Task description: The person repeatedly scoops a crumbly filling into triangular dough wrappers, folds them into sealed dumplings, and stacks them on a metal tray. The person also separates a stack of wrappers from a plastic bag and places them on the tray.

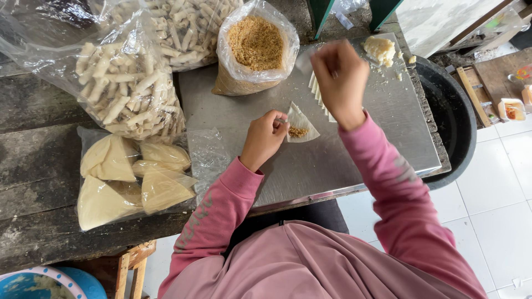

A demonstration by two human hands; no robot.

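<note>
Lying on the metal tray (266, 119), a triangular wrapper (302, 123) with crumb filling is pinched at its edge by the left hand (265, 138). Farther off, the right hand (339, 77) is raised, fingers bunched; anything held cannot be told. Beyond stands a bag of crumbs (255, 47).

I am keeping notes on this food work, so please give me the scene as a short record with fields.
Surface: metal tray on a dark wooden table
Left hand: presses a triangular wrapper with brown filling
Right hand: raised above a stack of wrappers
Filling supply: open bag of brown crumbs
Finished pieces: bags of rolled sticks
Other: bag of folded wrapper sheets; pale paste lump; black tub
</note>
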